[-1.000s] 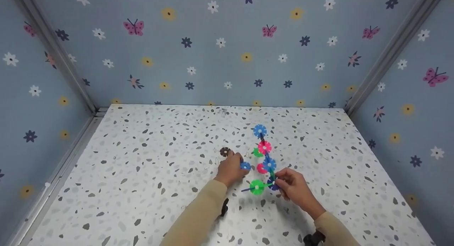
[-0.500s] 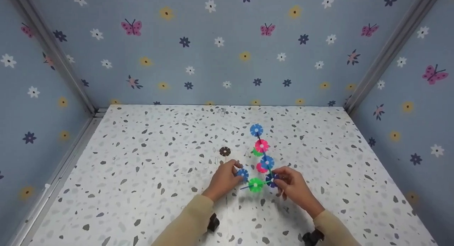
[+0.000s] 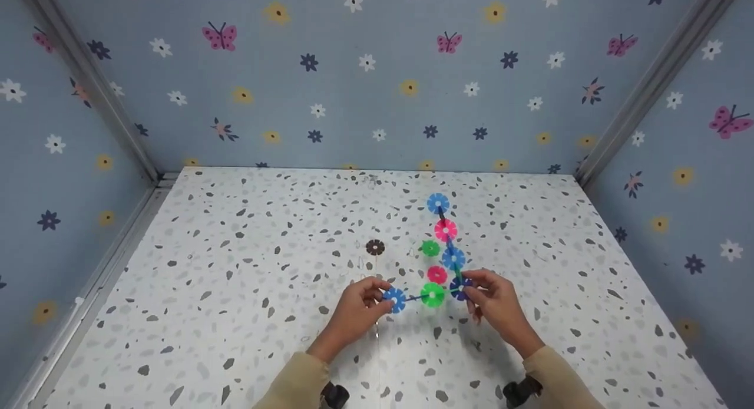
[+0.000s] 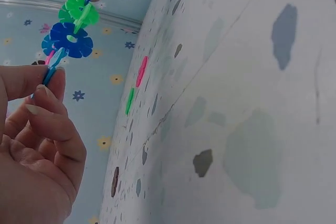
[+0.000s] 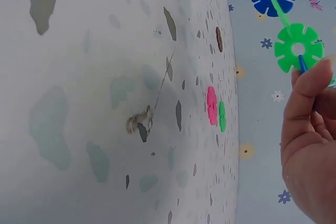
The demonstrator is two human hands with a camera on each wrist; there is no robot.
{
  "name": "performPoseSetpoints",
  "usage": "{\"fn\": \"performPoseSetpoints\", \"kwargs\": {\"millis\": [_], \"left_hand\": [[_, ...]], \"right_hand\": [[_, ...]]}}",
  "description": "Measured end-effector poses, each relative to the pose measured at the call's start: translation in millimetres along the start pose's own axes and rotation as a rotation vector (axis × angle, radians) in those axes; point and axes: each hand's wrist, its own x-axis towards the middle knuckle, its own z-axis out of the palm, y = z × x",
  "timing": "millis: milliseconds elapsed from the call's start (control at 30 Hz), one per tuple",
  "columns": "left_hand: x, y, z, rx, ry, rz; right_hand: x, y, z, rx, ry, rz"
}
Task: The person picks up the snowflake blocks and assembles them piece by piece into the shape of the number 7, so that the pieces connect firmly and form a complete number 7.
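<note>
My left hand (image 3: 353, 309) pinches a light blue snowflake disc (image 3: 394, 300) between thumb and fingers. Its edge meets an edge-on dark blue disc (image 4: 79, 40) at the left end of a chain of linked discs; how deep the slots sit I cannot tell. A bright green disc (image 3: 432, 294) follows in the chain. With my right hand (image 3: 500, 303) I pinch the dark blue disc (image 3: 460, 289) at the chain's corner, partly covered by fingers. From there the chain runs away through a blue disc (image 3: 453, 259), a pink disc (image 3: 446, 230) and a blue end disc (image 3: 438, 203).
Loose on the speckled white table (image 3: 235, 315) lie a brown disc (image 3: 375, 247), a green disc (image 3: 430, 248) and a pink disc (image 3: 437, 274), all near the chain. Flower-patterned blue panels (image 3: 377, 79) stand along the back and both sides.
My left hand has drawn back from near the brown disc, carrying the light blue disc to the chain's left end. My right hand keeps its grip; the chain has shifted slightly.
</note>
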Motion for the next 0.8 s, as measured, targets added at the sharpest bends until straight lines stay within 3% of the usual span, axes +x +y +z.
{"fn": "performPoseSetpoints", "kwargs": {"millis": [300,633,800], "left_hand": [[-14.0,39.0,-3.8,-0.043,0.005,-0.007],[-15.6,42.1,-2.7,-0.082,-0.056,0.016],[-10.9,30.3,-2.8,-0.071,-0.032,-0.005]], "right_hand": [[0.3,-2,0,0.047,-0.009,-0.003],[-1.1,-1,0,0.052,-0.035,-0.015],[-1.5,-1,5,0.087,-0.060,-0.060]]}}
